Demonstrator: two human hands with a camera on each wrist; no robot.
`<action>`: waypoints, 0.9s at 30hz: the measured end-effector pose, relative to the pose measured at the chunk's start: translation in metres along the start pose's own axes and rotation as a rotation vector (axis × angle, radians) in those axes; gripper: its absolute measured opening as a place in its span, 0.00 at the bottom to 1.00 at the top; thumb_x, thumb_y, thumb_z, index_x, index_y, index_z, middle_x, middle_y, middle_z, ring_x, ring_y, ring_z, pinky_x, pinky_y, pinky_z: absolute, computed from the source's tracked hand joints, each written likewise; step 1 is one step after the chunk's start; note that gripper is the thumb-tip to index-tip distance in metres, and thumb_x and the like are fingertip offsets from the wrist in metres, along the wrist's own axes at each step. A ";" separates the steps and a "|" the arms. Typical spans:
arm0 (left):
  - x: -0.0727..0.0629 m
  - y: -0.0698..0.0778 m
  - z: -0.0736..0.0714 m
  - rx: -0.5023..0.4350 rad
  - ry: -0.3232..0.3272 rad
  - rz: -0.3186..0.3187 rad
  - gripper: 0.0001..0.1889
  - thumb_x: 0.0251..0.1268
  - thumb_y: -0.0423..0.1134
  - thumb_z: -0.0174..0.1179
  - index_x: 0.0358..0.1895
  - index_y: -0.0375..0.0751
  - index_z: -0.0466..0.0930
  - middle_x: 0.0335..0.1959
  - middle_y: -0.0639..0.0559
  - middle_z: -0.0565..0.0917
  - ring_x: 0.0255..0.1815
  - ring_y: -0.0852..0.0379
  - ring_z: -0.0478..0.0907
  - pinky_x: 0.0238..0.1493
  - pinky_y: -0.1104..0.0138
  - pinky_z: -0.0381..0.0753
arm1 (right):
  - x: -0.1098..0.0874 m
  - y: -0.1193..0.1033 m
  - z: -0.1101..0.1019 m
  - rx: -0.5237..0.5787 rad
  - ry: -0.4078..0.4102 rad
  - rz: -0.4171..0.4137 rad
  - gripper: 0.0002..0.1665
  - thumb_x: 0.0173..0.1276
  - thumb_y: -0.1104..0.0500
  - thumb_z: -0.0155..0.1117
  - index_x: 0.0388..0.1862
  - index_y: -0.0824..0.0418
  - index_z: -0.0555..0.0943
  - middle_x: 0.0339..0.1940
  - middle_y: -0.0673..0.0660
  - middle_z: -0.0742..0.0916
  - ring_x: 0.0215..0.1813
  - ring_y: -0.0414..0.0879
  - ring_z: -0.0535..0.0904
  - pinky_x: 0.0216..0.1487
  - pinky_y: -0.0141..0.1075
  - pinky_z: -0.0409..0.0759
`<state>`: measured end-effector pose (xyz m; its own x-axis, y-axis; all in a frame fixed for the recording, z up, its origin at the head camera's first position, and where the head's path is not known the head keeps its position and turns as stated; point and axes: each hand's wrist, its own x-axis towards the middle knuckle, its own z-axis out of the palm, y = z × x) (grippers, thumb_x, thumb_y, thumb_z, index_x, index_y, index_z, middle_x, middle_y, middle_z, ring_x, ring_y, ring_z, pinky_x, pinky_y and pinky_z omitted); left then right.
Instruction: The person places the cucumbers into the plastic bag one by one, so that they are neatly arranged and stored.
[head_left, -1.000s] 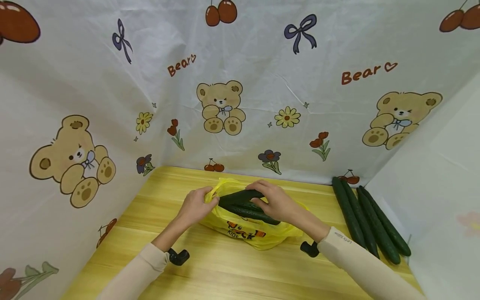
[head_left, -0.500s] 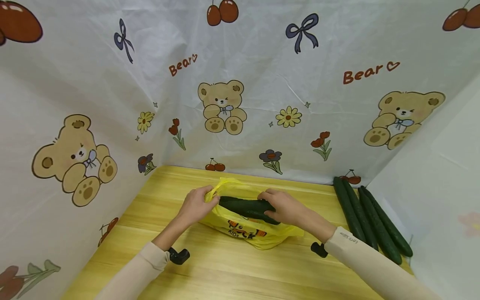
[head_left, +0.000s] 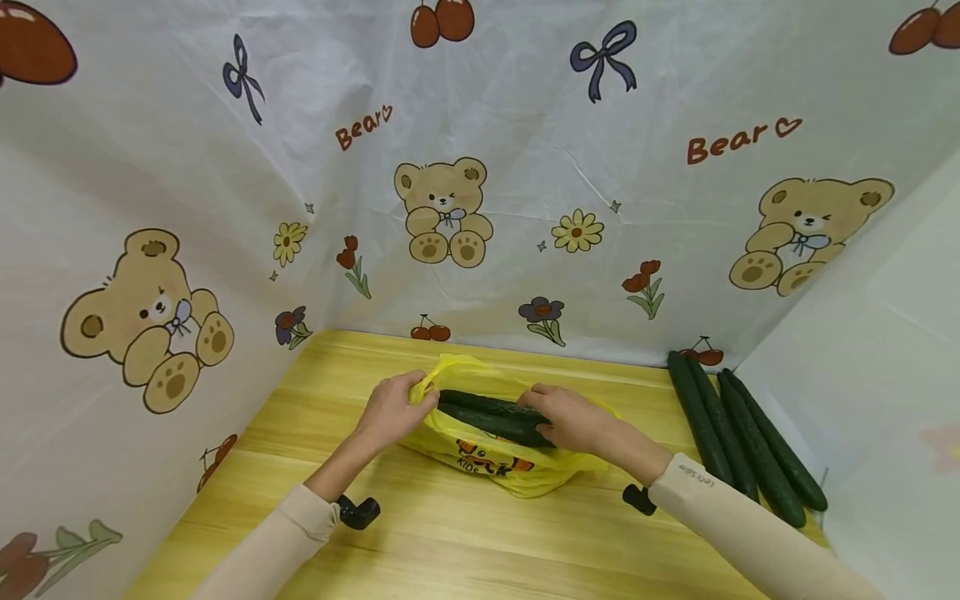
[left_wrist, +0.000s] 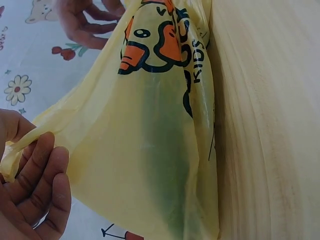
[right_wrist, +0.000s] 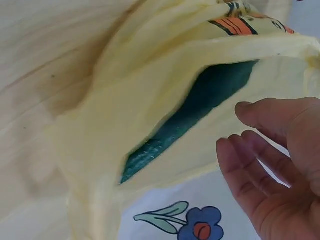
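My left hand pinches the left rim of a yellow plastic bag printed with a duck and the word KIDS. In the left wrist view, the gathered plastic runs between thumb and fingers. Dark green cucumbers lie side by side in the bag's mouth, their right ends behind my right hand. That hand is over the bag's right part. Seen from the right wrist, its thumb and fingers stand apart with nothing between them, beside the cucumber showing through the opening.
Several more cucumbers lie in a row at the right of the wooden table. A white bear-print sheet stands behind the table and along its sides. Black camera mounts sit under both wrists.
My right hand has lowered the upper cucumber into the bag beside the other and let go of it, shifting a little rightward. My left hand keeps its hold on the bag.
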<state>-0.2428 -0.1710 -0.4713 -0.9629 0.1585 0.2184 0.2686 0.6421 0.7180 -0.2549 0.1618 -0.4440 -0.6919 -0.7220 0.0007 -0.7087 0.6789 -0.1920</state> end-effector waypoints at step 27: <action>-0.001 -0.001 0.008 -0.018 -0.014 -0.004 0.08 0.79 0.48 0.62 0.48 0.49 0.86 0.14 0.56 0.70 0.10 0.61 0.57 0.14 0.72 0.57 | -0.061 0.044 -0.023 0.005 0.090 0.136 0.26 0.71 0.62 0.76 0.66 0.63 0.81 0.61 0.63 0.87 0.53 0.57 0.89 0.53 0.49 0.89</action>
<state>-0.2421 -0.1655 -0.4772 -0.9642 0.1667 0.2061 0.2650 0.6293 0.7306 -0.2472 0.2387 -0.4303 -0.7914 -0.6081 0.0624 -0.6068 0.7690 -0.2013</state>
